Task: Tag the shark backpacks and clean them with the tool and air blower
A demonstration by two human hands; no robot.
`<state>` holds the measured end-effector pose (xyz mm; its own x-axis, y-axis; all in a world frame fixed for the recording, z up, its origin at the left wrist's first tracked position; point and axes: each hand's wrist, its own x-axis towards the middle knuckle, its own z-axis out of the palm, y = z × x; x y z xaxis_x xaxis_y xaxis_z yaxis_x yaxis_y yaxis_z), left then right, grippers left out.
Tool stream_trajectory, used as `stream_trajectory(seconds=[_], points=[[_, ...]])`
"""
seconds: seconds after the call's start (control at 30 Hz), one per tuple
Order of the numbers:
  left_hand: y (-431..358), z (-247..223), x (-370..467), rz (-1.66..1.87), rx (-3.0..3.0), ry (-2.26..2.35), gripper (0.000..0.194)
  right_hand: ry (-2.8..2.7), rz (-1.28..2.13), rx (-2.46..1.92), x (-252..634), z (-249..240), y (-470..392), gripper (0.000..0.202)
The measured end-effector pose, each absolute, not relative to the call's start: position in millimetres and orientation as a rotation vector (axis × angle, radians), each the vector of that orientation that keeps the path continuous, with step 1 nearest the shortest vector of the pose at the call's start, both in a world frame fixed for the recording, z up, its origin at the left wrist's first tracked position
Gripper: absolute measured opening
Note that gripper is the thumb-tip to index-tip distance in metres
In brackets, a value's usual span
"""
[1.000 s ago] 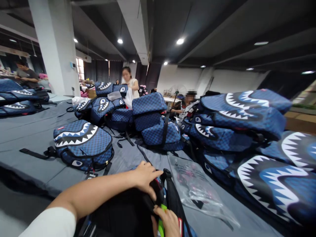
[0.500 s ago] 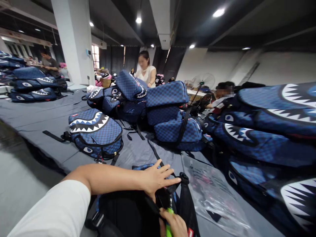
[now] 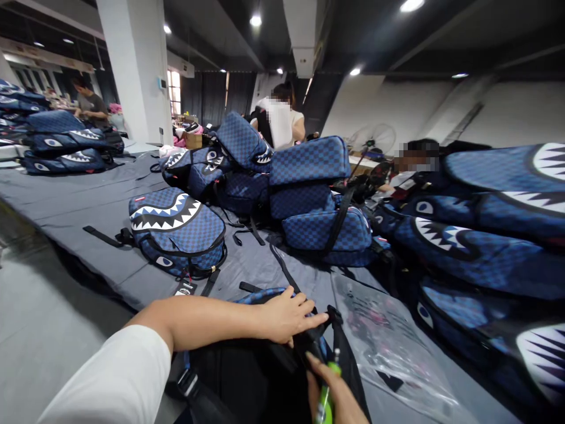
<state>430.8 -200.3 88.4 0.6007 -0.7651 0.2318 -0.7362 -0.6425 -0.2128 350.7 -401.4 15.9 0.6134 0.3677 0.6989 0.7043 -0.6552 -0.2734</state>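
In front of me a backpack (image 3: 247, 377) lies with its black padded back and straps up, and its blue checked edge shows at the far side. My left hand (image 3: 286, 315) rests on its upper part with the fingers spread. Lower right, my right hand (image 3: 338, 391) is closed around a bright green tool (image 3: 325, 397) with a thin pale tip; its exact kind I cannot make out. That hand is at the pack's right edge, close to a strap buckle (image 3: 335, 314).
A clear plastic bag (image 3: 384, 335) lies to the right. Stacked shark-print backpacks (image 3: 477, 253) line the right side, with more packs (image 3: 309, 165) beyond. A single backpack (image 3: 176, 229) sits to the left on the grey-covered table (image 3: 106, 200). A co-worker (image 3: 298, 121) stands behind.
My right hand has moved right and slightly back with the green tool, away from my left hand. My left hand stays on the backpack. The co-worker behind now has a white object raised.
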Motion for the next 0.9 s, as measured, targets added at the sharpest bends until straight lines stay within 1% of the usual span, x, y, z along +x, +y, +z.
stream_trajectory(seconds=[0.07,0.1,0.2,0.23,0.33,0.47,0.6,0.77,0.83,0.9], points=[[-199.3,92.4,426.0,-0.417,-2.759,1.272,0.098,-0.511,-0.978,-2.447,354.0,29.0,-396.8,0.038],[-199.1,94.4,422.9,-0.392,-2.792,1.238,0.098,-0.329,-0.96,-2.543,355.5,35.8,-394.6,0.044],[-199.4,98.1,417.7,-0.336,-2.885,1.071,0.095,-0.035,-0.391,-2.681,361.0,50.1,-391.7,0.065],[-199.7,98.3,418.4,-0.316,-2.891,1.037,0.092,0.008,-0.314,-2.692,363.0,52.0,-391.2,0.071],[-200.6,96.5,423.3,-0.249,-2.876,1.017,0.083,0.049,-0.303,-2.758,367.3,53.9,-383.6,0.085],[-203.2,94.8,426.8,-0.208,-2.853,0.996,0.081,-0.033,-0.289,-2.882,372.8,58.5,-360.1,0.096],[-206.4,95.8,430.0,-0.139,-2.855,0.933,0.082,-0.021,-0.208,-2.97,379.0,63.9,-348.0,0.096],[-208.2,98.7,430.7,-0.109,-2.838,0.9,0.087,0.0,-0.152,-2.869,381.6,60.1,-357.5,0.092],[-208.6,99.8,429.9,-0.093,-2.845,0.868,0.086,-0.053,-0.203,-2.855,380.3,58.6,-364.2,0.084],[-209.1,101.0,428.9,-0.07,-2.849,0.85,0.084,-0.17,-0.311,-2.829,374.4,60.2,-373.5,0.071]])
